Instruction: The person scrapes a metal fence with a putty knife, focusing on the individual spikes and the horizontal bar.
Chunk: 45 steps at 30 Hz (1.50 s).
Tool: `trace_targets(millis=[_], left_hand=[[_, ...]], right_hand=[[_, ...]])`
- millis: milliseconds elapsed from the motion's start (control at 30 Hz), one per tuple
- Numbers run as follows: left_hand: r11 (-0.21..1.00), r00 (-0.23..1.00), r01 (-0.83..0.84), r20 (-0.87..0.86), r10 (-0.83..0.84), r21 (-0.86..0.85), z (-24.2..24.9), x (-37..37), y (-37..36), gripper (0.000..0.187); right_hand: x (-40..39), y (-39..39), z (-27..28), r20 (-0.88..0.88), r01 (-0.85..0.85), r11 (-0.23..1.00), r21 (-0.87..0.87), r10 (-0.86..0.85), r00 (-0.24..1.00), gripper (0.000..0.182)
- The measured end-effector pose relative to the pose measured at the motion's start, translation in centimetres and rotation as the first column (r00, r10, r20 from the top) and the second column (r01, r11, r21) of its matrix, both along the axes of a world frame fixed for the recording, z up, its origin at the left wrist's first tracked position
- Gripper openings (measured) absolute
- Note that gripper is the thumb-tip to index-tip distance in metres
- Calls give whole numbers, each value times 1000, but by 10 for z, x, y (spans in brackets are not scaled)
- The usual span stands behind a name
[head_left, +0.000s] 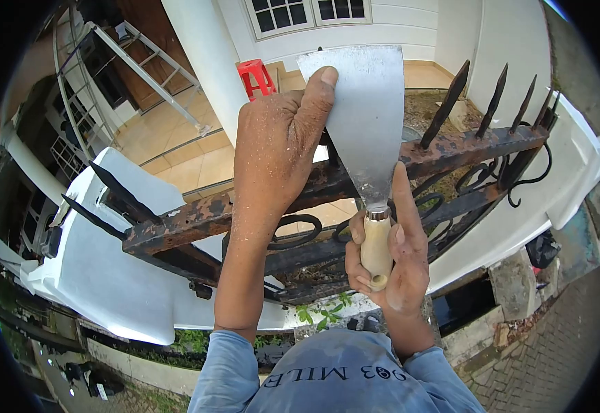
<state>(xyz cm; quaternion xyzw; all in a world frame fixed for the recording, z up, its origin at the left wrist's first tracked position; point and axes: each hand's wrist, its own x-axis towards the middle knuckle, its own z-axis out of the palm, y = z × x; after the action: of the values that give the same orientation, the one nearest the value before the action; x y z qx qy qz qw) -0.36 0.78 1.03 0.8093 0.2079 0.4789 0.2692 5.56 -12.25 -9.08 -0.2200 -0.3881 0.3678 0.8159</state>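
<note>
Scraper: wide metal blade, pale wooden handle, held flat against the rusted top rail of an iron fence. Right hand clamped around the handle, forefinger extended up the blade. Left hand pressed over the rail, thumb on the blade's upper edge. Rail paint flaked; spikes upright. Beyond: tiled porch, red stool, white walls.

Single head-worn fisheye view, looking steeply down and forward, sitting close above rusty fence rail, catching yard beyond.
</note>
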Motion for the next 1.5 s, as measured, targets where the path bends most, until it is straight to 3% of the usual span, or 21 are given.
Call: trace_targets(millis=[133, 167, 267, 400, 533, 667, 700, 800, 833, 933, 1033, 1133, 1167, 1300, 1400, 1433, 1500], left_hand=[[996, 995, 90, 39, -89, -12, -17, -4, -3, 55], [980, 973, 198, 124, -196, -11, -20, -4, -5, 52], [975, 970, 219, 102, -221, 35, -23, -9, -10, 52], [971, 977, 215, 11, -215, -103, -14, -15, -6, 54], [975, 972, 221, 93, -218, -31, -17, -6, 0, 56], [984, 976, 140, -154, -157, -112, 5, -12, 0, 58], [989, 982, 123, -135, -133, -83, 1, -11, 3, 60], [982, 981, 173, 76, -179, 79, -16, -6, 4, 61], [981, 982, 175, 57, -179, 81, -14, -7, 5, 61], [965, 961, 191, -166, -222, -183, 8, -19, 0, 57], [971, 970, 240, -21, -240, -14, -11, -14, 6, 59], [956, 963, 269, 5, -271, -120, -7, -13, 6, 58], [958, 959, 248, -105, -264, -147, 0, -18, 4, 56], [958, 958, 286, -4, -286, 19, -22, -16, 3, 55], [946, 949, 313, -6, -314, -88, -21, -18, 1, 51], [953, 949, 262, -136, -283, -152, -8, -24, -2, 49], [959, 957, 280, -75, -282, -35, -19, -19, 1, 50]], right_hand=[[-7, -5, -4, -50, 40, 998, -44, -42, 998, 60], [-9, -2, 3, -34, 70, 997, -44, -72, 997, 60], [-22, -4, 6, -65, 113, 991, -73, -118, 991, 59], [-30, -1, -1, -58, 158, 985, -70, -162, 985, 58], [-40, 4, 1, -66, 225, 971, -84, -231, 971, 56], [-43, 13, 10, -56, 270, 962, -46, -272, 961, 55], [-45, 16, 13, -45, 286, 958, -33, -287, 957, 55], [-51, 7, 2, -116, 234, 972, -19, -234, 965, 54], [-48, 8, 3, -88, 240, 970, -36, -242, 966, 54], [-48, 18, 16, -36, 293, 955, -49, -295, 955, 54], [-57, 9, 4, -76, 284, 957, -60, -288, 955, 54], [-54, 18, 8, -49, 312, 948, -60, -315, 948, 54], [-55, 21, 13, -43, 317, 947, -52, -319, 947, 54], [-58, 7, -2, -92, 265, 961, -74, -271, 958, 54], [-51, 12, -2, -108, 228, 972, -49, -232, 967, 54], [-52, 16, 1, -109, 240, 969, -54, -245, 963, 55], [-53, 14, -4, -145, 196, 980, -39, -200, 969, 55]])
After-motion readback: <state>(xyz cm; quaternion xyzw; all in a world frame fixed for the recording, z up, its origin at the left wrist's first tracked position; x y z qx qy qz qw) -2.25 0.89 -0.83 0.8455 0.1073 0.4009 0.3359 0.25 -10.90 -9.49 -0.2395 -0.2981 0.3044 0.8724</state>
